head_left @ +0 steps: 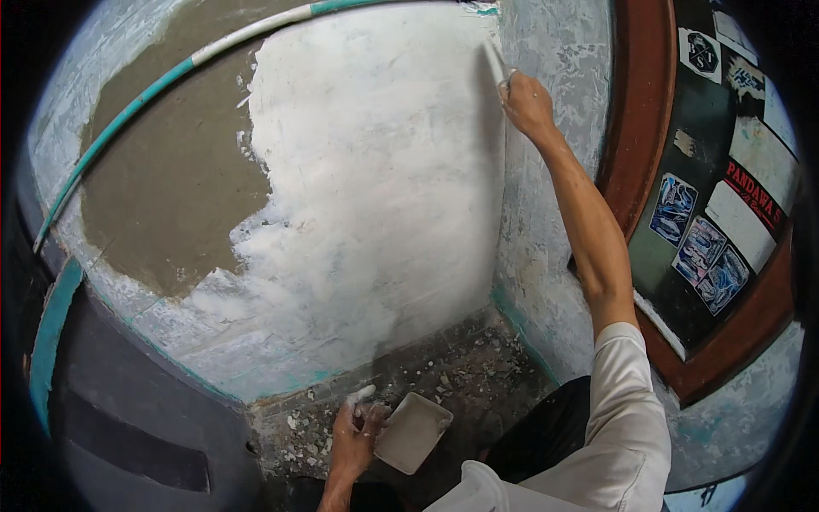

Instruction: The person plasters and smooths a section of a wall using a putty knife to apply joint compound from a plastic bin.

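White coating (375, 162) covered the front wall's (213, 337) middle and right; grey-brown patch (171, 188), left, stood uncoated. Right hand (527, 102) gripped a pale flat tool (494, 64); left hand (352, 439) lay beside tray (413, 468), hold unclear.

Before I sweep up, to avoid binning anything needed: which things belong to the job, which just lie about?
Seemingly in use:
pale flat tool in the right hand
tray by the left hand
white-coated wall

Lying about:
scattered flakes below the wall
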{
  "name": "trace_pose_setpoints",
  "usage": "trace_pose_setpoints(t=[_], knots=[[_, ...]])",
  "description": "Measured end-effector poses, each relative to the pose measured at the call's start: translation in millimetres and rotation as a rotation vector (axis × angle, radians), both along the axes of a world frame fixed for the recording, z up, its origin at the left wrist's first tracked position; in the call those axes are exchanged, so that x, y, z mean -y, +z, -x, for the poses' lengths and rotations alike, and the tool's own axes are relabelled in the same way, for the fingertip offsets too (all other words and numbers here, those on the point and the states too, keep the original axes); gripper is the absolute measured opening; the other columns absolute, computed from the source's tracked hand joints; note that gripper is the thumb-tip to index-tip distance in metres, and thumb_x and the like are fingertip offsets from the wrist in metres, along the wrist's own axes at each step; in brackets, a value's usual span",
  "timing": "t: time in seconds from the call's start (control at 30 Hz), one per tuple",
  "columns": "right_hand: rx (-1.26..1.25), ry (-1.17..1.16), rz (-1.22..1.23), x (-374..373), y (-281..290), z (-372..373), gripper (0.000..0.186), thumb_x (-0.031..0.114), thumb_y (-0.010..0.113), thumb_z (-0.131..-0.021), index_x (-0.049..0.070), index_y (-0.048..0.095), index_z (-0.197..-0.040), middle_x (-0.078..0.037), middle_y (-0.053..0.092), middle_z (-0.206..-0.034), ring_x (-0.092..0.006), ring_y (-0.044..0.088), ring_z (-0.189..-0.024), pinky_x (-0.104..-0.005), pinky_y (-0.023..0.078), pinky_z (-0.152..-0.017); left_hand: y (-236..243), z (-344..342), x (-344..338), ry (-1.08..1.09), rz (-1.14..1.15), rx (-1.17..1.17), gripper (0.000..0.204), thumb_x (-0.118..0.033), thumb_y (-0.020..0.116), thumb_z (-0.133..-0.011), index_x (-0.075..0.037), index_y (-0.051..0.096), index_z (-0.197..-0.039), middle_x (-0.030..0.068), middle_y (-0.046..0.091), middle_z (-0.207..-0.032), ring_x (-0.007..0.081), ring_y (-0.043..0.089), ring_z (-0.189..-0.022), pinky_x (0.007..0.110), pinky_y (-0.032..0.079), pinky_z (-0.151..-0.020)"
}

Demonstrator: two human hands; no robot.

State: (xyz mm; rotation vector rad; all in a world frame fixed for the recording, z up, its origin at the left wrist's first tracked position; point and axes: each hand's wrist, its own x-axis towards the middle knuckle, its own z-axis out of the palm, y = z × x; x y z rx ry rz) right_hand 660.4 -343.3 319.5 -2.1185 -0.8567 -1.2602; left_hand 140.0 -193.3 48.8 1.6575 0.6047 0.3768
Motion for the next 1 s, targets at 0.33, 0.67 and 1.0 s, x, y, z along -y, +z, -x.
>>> trace_pose_setpoints(t=[0.33, 0.67, 1.0], knots=[[-0.013, -0.091, -0.277, -62.4, 12.9, -24.6, 0.023, 0.02, 0.057, -0.092, 0.001, 0.066, -0.101, -0.029, 0.071, -0.1, -0.0482, 0.069, -0.09, -0.0575, 0.054, -0.078, -6.5, -7.6, -4.7, 0.038, -0.009, 0.015, 0.04, -0.016, 0.064, -0.103, -0.002, 0.054, -0.139, 0.005, 0.065, -0.091, 0.0128, 0.064, -0.079, 0.028, 0.051, -0.069], [0.078, -0.077, -0.219, -23.9, 17.6, -16.7, 0.025, 0.019, 0.058, -0.095, -0.001, 0.061, -0.109, -0.025, 0.072, -0.103, -0.0475, 0.069, -0.09, -0.0567, 0.054, -0.08, -15.5, -9.9, 0.0, -0.035, -0.038, -0.008, 0.042, -0.02, 0.064, -0.103, 0.0, 0.054, -0.138, 0.0109, 0.073, -0.096, 0.0107, 0.06, -0.075, 0.025, 0.049, -0.069], [0.168, 0.142, -0.1, -96.3, 22.5, 41.4, 0.031, 0.02, 0.061, -0.093, 0.0, 0.066, -0.117, -0.026, 0.071, -0.094, -0.0443, 0.07, -0.084, -0.055, 0.054, -0.072, -9.7, -5.4, -6.9, -0.002, 0.014, 0.0, 0.041, -0.017, 0.061, -0.104, 0.001, 0.051, -0.14, 0.0135, 0.071, -0.102, 0.0169, 0.07, -0.091, 0.031, 0.055, -0.081]])
